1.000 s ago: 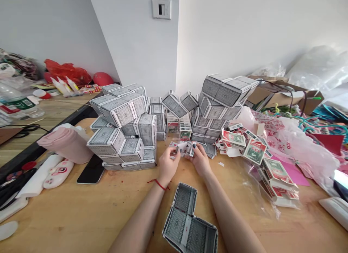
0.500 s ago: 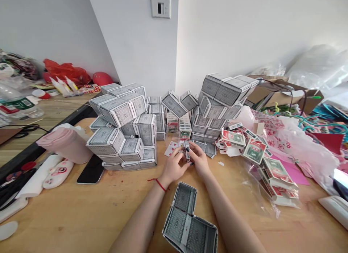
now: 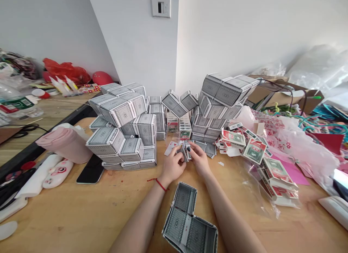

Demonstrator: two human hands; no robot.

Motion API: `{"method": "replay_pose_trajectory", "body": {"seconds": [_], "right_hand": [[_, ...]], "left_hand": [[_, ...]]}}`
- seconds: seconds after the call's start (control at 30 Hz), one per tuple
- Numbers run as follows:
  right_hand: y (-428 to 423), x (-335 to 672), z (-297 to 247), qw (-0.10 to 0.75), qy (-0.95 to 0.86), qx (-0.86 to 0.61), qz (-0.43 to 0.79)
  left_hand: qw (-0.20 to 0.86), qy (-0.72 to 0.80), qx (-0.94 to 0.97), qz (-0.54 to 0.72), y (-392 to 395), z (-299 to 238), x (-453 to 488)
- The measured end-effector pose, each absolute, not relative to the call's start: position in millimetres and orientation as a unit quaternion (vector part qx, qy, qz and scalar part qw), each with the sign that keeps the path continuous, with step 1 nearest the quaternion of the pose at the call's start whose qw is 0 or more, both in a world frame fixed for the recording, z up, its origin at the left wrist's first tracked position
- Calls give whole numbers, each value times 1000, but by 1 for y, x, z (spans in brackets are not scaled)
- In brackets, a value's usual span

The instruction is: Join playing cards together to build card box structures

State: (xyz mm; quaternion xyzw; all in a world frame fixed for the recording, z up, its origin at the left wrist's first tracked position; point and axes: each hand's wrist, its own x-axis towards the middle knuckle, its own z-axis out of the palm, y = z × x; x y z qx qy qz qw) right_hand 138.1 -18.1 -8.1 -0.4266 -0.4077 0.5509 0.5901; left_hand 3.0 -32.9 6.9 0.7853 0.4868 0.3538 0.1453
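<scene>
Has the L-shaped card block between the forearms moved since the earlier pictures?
No; the L-shaped card block shows no visible shift in any direction, judged against the black phone on the table.

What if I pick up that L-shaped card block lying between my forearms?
The card block is probably light for its size, since its faces look like thin playing cards. It may dent if squeezed, and the seams between cards could give. With those flat faces and square corners, it's unlikely to roll.
</scene>
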Motion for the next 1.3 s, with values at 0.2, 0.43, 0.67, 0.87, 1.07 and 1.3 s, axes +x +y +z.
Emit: {"method": "replay_pose_trajectory", "body": {"seconds": [0.2, 0.43, 0.67, 0.87, 1.07, 1.3], "right_hand": [[-17, 137, -8, 574, -452, -431, 530], [-18, 139, -6, 539, -484, -439, 532], [-21, 134, -8, 529, -425, -397, 618], [-24, 130, -5, 509, -365, -358, 692], [-26, 129, 0, 525, -353, -336, 698], [-23, 127, -5, 578, -368, -377, 623]], "left_hand": [[160, 471, 784, 371, -32, 6, 2], [165, 465, 782, 381, -32, 3, 3], [171, 453, 780, 398, -30, 2, 2], [176, 423, 788, 411, -29, 0, 1], [181, 413, 792, 412, -31, 4, 3], [273, 404, 757, 434, -36, 11, 2]]}}
